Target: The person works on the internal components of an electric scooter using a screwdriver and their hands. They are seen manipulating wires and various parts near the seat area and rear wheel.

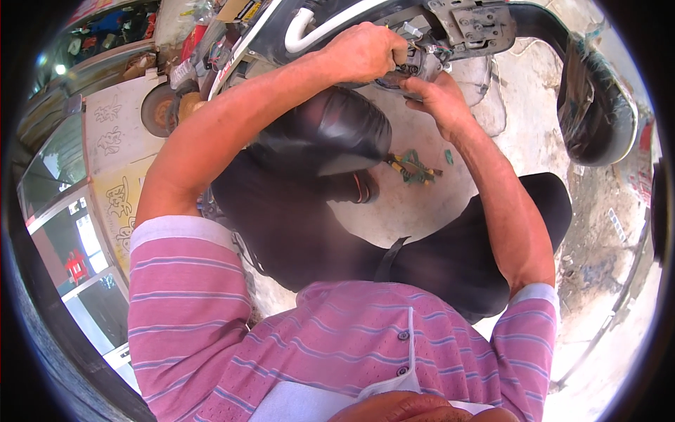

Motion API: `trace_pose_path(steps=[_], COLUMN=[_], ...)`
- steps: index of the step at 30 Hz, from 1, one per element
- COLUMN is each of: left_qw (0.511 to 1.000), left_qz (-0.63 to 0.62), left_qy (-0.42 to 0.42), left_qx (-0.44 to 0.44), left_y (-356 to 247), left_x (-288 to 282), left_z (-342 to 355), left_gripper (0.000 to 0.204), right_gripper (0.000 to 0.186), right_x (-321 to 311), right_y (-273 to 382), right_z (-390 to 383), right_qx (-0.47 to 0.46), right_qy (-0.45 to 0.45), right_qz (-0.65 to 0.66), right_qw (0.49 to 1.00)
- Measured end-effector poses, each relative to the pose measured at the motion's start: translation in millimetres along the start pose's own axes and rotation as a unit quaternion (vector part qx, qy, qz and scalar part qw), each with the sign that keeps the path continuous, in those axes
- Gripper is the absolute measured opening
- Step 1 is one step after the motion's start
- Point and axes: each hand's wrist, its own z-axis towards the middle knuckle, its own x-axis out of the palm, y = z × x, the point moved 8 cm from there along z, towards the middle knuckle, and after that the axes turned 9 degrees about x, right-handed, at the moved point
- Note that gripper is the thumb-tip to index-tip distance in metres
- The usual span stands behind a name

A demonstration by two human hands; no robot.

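Observation:
Both my hands are at a metal-and-dark mechanism with thin wires (pixel 425 56) on a black vehicle body. My left hand (pixel 362 53) is closed at its left side, fingertips curled on something I cannot make out. My right hand (pixel 443 102) grips low on the mechanism, thumb against it, its held part hidden. A white bent tube (pixel 302 32) runs just above my left hand, and a metal bracket (pixel 471 24) sits above the mechanism. Below my left forearm is a shiny black padded piece (pixel 316 133).
Yellow-and-green hand tools (pixel 415 169) lie on the concrete floor (pixel 422 211) between my legs. A long curved black part in torn plastic wrap (pixel 590 119) extends down the right. At left stand a lettered board (pixel 105 119), a rusty round part (pixel 158 109) and glass-paned panels (pixel 77 246).

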Motion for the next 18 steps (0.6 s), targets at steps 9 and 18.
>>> trace_pose_path(steps=[9, 18], left_qw=[0.999, 0.999], left_qz=[0.018, 0.022], left_qy=[0.039, 0.036], left_qx=[-0.014, 0.028], left_y=[-8, -16], left_x=[4, 6], left_z=[4, 7], left_gripper=[0.014, 0.016], right_gripper=[0.050, 0.053], right_x=[-19, -26], right_y=[-1, -7], right_z=[-5, 1], right_qx=[0.042, 0.045], right_qy=[-0.019, 0.020], right_qz=[-0.144, -0.184], right_qw=[0.988, 0.982])
